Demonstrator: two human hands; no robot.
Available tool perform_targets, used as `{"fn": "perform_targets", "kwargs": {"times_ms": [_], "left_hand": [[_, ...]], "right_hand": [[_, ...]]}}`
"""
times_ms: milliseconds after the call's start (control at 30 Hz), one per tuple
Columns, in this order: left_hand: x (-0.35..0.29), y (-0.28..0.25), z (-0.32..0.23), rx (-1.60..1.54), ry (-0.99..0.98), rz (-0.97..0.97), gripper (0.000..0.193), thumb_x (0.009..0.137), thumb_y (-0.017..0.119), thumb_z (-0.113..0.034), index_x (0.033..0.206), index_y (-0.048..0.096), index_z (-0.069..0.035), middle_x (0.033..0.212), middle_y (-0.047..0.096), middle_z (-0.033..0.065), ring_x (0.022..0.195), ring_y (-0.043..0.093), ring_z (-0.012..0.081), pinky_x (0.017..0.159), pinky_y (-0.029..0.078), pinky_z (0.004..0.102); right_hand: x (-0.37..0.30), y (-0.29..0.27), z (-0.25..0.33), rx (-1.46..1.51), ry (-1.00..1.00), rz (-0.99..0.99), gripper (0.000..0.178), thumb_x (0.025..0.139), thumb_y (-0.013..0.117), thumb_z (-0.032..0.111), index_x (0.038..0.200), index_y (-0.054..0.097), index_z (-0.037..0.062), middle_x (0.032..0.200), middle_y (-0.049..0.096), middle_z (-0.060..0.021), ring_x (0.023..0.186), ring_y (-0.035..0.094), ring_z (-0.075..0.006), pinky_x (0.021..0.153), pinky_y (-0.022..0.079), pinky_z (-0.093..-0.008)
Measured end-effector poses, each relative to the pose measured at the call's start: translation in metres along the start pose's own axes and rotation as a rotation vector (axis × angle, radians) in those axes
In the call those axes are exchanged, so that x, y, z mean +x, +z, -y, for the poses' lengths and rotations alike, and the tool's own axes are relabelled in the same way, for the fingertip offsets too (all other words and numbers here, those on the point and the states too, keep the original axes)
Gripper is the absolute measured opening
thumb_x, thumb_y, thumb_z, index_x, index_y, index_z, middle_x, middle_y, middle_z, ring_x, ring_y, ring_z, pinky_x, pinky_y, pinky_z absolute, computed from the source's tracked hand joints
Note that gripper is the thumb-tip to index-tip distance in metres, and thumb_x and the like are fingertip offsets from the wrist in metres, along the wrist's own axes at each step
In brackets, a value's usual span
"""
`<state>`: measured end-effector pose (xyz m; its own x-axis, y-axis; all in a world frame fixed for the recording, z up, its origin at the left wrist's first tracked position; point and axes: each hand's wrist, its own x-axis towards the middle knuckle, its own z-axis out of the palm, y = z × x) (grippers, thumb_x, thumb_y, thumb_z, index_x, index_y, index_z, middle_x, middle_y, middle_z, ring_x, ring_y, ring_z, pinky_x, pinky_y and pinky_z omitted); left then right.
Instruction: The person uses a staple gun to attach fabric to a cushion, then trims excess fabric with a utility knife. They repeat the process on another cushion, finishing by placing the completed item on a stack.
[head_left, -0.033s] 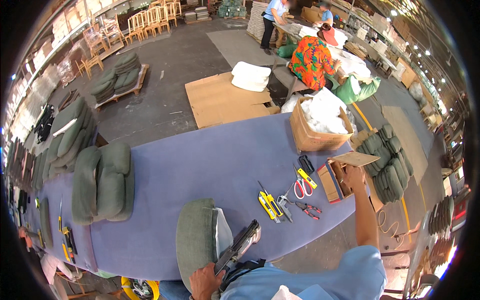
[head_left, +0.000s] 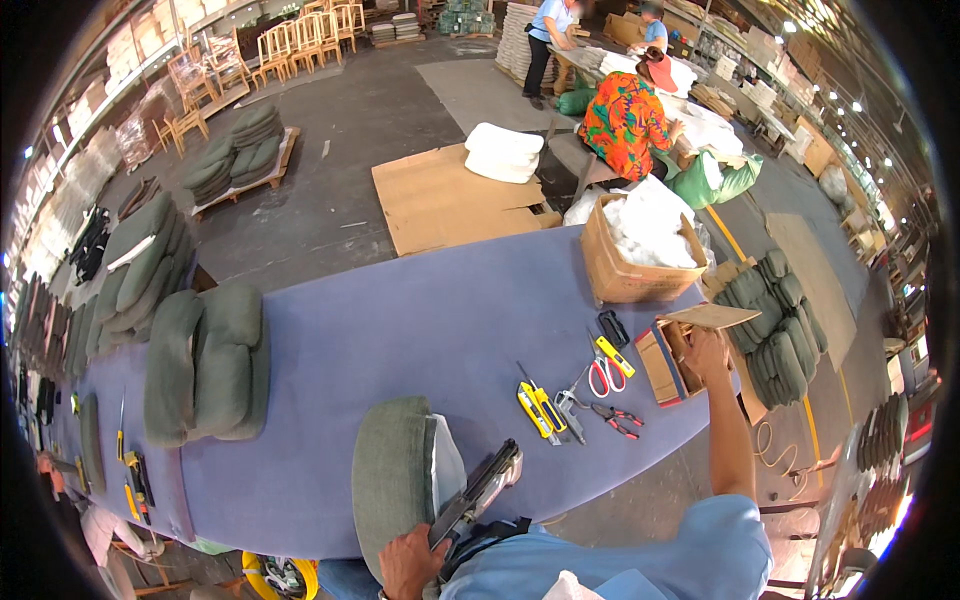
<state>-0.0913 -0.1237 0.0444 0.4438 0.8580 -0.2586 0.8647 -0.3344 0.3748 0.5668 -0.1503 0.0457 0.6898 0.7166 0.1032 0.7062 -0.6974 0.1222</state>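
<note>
Landmark: dark-green fabric cushion (head_left: 384,465), near edge of blue-purple cloth-covered bench (head_left: 350,320). Left of cushion: broad bare lane, ending at stacked dark-green padded cushions (head_left: 225,375). Beyond cushion: open cloth to far edge. Close right of cushion: long black-and-silver handheld tool (head_left: 485,485) in left hand (head_left: 408,562), blocking low approach from that side. Farther right: strip of bare bench, then yellow-and-black hand tools (head_left: 535,412), red-handled scissors (head_left: 605,378), red-and-black pliers (head_left: 617,421); slim gaps only. Far right of cushion: small open cardboard box (head_left: 658,370), mouth partly taken by right hand (head_left: 708,357). Beyond-right of cushion: large brown carton (head_left: 640,282) heaped with white stuffing (head_left: 650,228), barring far corner.
</note>
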Motion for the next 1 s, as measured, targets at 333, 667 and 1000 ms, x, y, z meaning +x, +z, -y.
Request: {"fn": "perform_targets", "kwargs": {"times_ms": [333, 667, 1000], "left_hand": [[0.008, -0.023, -0.02, -0.047, -0.097, 0.064, 0.043, 0.085, 0.078, -0.042, 0.115, 0.069, -0.012, 0.088, 0.074, 0.0202, 0.082, 0.072, 0.0421, 0.07, 0.055, 0.0545], [-0.009, -0.015, -0.037, -0.154, -0.169, 0.112, 0.053, 0.083, 0.08, -0.032, 0.132, 0.066, -0.013, 0.101, 0.076, 0.0176, 0.092, 0.073, 0.0384, 0.076, 0.056, 0.0489], [-0.012, -0.009, -0.034, -0.14, -0.122, 0.078, 0.054, 0.082, 0.081, -0.03, 0.131, 0.067, -0.012, 0.099, 0.076, 0.0162, 0.087, 0.073, 0.0364, 0.071, 0.055, 0.0481]], "right_hand": [[-0.059, -0.073, 0.153, 1.488, -0.259, 0.411, 0.013, 0.095, 0.071, 0.009, 0.101, 0.063, 0.0002, 0.08, 0.068, -0.0065, 0.068, 0.064, -0.0135, 0.057, 0.05, -0.0304], [-0.148, -0.047, 0.252, 1.596, -0.222, 0.646, 0.018, 0.096, 0.069, 0.004, 0.113, 0.065, 0.0012, 0.088, 0.068, -0.0044, 0.074, 0.068, -0.0104, 0.064, 0.055, -0.025], [-0.198, -0.018, 0.262, 1.381, -0.363, 0.76, 0.016, 0.096, 0.069, 0.005, 0.111, 0.068, 0.0022, 0.087, 0.067, -0.0001, 0.074, 0.066, -0.0066, 0.066, 0.054, -0.0226]]}}
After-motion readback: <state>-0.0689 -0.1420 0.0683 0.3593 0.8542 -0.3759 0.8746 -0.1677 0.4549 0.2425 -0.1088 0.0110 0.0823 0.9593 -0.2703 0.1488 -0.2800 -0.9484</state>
